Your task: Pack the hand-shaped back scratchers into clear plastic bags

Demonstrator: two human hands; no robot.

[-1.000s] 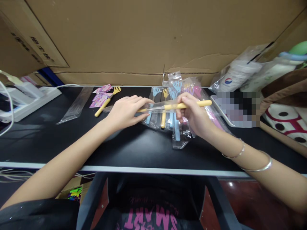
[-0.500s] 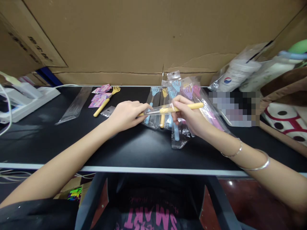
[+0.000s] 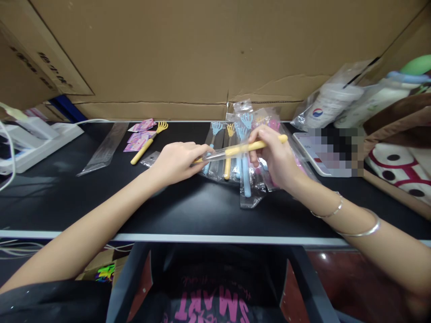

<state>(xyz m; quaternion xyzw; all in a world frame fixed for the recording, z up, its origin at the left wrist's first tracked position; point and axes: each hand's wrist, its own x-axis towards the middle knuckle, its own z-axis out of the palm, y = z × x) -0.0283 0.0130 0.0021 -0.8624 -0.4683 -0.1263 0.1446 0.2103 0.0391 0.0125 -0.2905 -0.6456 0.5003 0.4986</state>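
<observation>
Left hand (image 3: 183, 162): grips the bagged end of a yellow scratcher (image 3: 237, 149).
Right hand (image 3: 278, 159): holds its handle (image 3: 258, 145).
Black table (image 3: 195, 211): bears pink cards (image 3: 137, 141).

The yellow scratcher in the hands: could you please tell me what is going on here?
A person's left hand and right hand hold a yellow scratcher, partly inside a clear bag. The handle's end, by the right hand, is outside; the left hand hides the head. A second scratcher lies unbagged on the desk beside some cards. Bagged scratchers lie near the right hand.
</observation>
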